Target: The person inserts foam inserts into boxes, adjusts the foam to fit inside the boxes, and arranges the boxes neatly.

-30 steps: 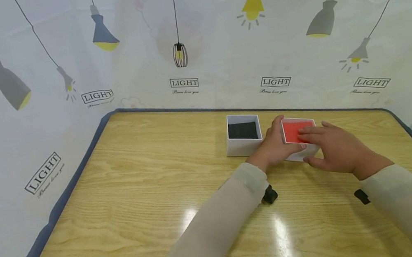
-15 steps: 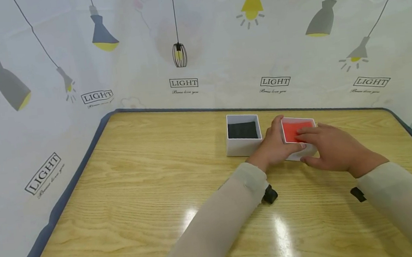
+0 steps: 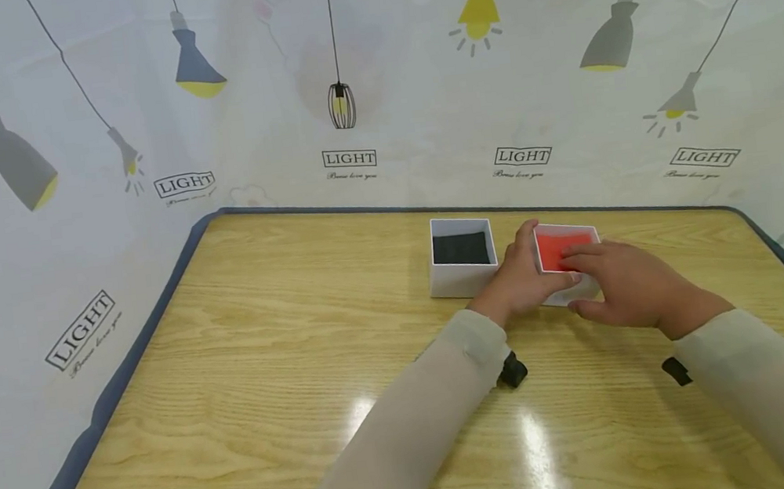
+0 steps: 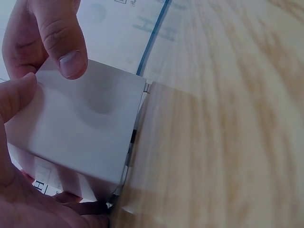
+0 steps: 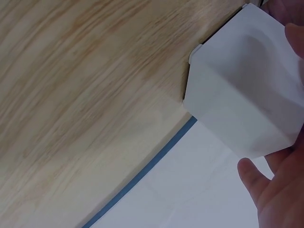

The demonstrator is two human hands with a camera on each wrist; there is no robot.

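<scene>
My left hand (image 3: 514,281) holds a small white box (image 4: 90,123) from its left side, the thumb lying across the front wall and the other fingers along the left and far side. A red, flat-looking piece (image 3: 549,251) fills the box near its rim; cloth or paper, I cannot tell. Over the right edge comes my right hand (image 3: 632,280), its fingers extended onto the red piece, its thumb hanging apart in front of the box. Part of the red piece is hidden under those fingers. The box stands on the table, as the right wrist view of the box (image 5: 228,95) also shows.
A second white box (image 3: 462,279) stands just left of my left hand, with a black, flat-looking piece (image 3: 460,250) inside. Both boxes are near the back of the wooden table (image 3: 267,351). Behind them rises a white curtain (image 3: 406,101) printed with lamps.
My right hand has shifted slightly left, its fingers moving further over the red piece. The left hand and both boxes stay where they were.
</scene>
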